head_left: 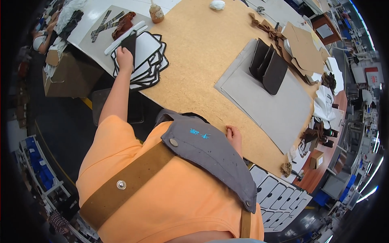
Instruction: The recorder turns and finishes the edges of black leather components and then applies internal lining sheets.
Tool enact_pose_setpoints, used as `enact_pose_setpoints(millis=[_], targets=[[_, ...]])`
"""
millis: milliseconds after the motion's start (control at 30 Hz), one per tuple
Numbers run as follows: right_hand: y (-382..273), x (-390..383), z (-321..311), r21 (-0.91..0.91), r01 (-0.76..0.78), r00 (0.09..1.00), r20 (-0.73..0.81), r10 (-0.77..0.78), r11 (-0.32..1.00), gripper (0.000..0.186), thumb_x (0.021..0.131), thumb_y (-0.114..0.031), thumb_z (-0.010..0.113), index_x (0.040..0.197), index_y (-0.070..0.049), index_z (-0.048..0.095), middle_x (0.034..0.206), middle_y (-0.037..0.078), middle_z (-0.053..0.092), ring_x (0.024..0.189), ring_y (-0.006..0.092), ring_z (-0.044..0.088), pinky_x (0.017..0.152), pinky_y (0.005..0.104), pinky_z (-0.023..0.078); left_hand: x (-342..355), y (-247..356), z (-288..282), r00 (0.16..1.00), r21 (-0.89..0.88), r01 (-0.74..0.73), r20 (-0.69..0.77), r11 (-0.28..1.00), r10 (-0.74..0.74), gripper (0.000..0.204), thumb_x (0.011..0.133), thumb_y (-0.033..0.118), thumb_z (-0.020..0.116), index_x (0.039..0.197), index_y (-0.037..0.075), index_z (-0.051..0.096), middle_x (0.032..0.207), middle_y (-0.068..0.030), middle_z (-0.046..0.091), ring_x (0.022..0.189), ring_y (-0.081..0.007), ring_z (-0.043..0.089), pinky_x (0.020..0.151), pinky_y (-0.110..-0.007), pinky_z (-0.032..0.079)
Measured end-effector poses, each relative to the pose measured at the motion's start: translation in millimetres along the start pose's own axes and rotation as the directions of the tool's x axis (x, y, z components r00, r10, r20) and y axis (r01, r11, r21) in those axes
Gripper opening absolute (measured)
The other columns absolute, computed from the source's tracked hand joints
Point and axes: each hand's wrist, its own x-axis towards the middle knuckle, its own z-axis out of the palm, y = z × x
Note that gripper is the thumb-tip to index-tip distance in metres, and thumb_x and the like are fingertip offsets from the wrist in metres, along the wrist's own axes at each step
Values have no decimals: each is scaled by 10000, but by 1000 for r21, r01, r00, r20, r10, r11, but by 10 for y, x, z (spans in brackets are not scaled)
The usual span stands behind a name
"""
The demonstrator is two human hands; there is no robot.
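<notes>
Dark panel (130,40), upper left of frame, long axis near vertical, lies rightward of your nearer left hand (125,58), gripping it; your right hand (234,137) I can't judge

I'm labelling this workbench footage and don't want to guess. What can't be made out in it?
In the head view:
Some fingers of the left hand: hidden by the hand itself and the dark strip.
Lower layers of the white panel stack: covered by those on top.
What, if anything, lies beneath the right hand: covered by the hand.
What the person at upper left handles: too small, near the dark rim.
</notes>
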Motion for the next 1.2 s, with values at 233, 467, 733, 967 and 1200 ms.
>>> enact_pose_setpoints(millis=[233, 467, 733, 967, 1200], targets=[[78, -5, -12, -100, 0, 1000, 2, 0, 995, 169, 865, -113, 510, 949, -17, 622, 912, 176, 624, 878, 339, 586, 777, 387, 466, -1061, 2050, -242, 496, -476, -688, 242, 548, 834, 200, 856, -4, 516, 1042, 49, 569, 955, -107, 642, 934, -259, 593, 822, -329, 443], [-40, -360, 78, -97, -171, 984, -69, 165, 980, 206, 882, -157, 471, 971, -44, 618, 907, 181, 627, 892, 350, 580, 778, 404, 466, -2494, 1209, 383, -372, -446, -866, 877, 226, 304, 337, 769, -14, 515, 1091, 73, 560, 1350, -38, 441, 1342, -201, 299, 1102, -489, 168], [239, -1121, 34, 8, -312, 813, -515, 271, 950, 143, 843, -95, 507, 917, -43, 618, 889, 141, 592, 874, 326, 574, 758, 389, 468, -2378, 959, 500, -395, -462, -819, 884, 340, 248, 453, 775, 11, 485, 1222, 77, 451, 1454, -78, 315, 1350, -272, 289, 1080, -544, 176], [773, -1713, -343, -201, -683, 461, -864, 201, 702, 382, 764, -107, 618, 1132, -65, 523, 1122, 139, 515, 1047, 342, 485, 840, 460, 422, -2395, 756, 509, -387, -490, -816, 857, 306, 341, 481, 811, 113, 529, 1280, 102, 424, 1456, -74, 318, 1331, -277, 319, 1058, -508, 250], [776, -1923, -321, -260, -816, 505, -756, 417, 516, 425, 736, -110, 646, 1141, -73, 525, 1129, 144, 505, 1031, 335, 490, 827, 435, 444, -2444, 741, 449, -335, -469, -837, 847, 282, 414, 457, 804, 152, 569, 1248, 116, 467, 1421, -92, 368, 1245, -289, 406, 1023, -471, 303]])
